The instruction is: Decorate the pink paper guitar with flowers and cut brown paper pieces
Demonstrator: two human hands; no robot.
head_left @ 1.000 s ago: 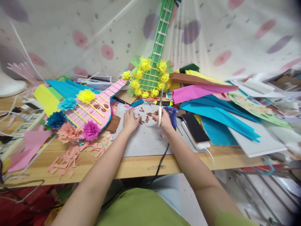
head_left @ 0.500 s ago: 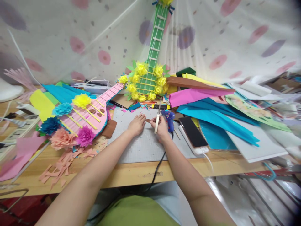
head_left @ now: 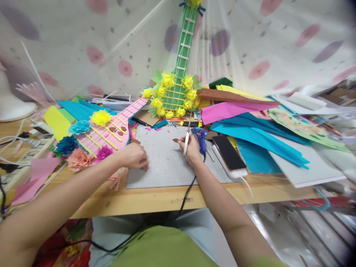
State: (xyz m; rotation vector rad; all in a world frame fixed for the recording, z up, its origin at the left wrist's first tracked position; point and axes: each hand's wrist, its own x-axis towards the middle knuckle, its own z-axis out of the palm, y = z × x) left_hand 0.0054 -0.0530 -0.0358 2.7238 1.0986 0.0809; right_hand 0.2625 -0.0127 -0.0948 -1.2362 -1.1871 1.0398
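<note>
My right hand grips scissors with white handles, the blades pointing away from me. At its fingertips is a small brown leaf-shaped paper piece, above the grey cutting mat. Over the mat's left edge, my left hand has its fingers loosely bent downward; I see nothing in them. Just beyond it a brown paper piece shows, partly hidden by the hand. Left of that hand lies a pink paper guitar with yellow strings, brown ovals and paper flowers.
A blue glue gun lies right of my right hand, its black cord running off the table edge. Beside it a phone rests on a white power bank. Coloured paper sheets pile up at right. A green guitar stands at the back.
My left hand has moved left and nearer me, from the mat's middle to its left edge, its fingers now bent. My right hand keeps the scissors and brown piece almost in place.
</note>
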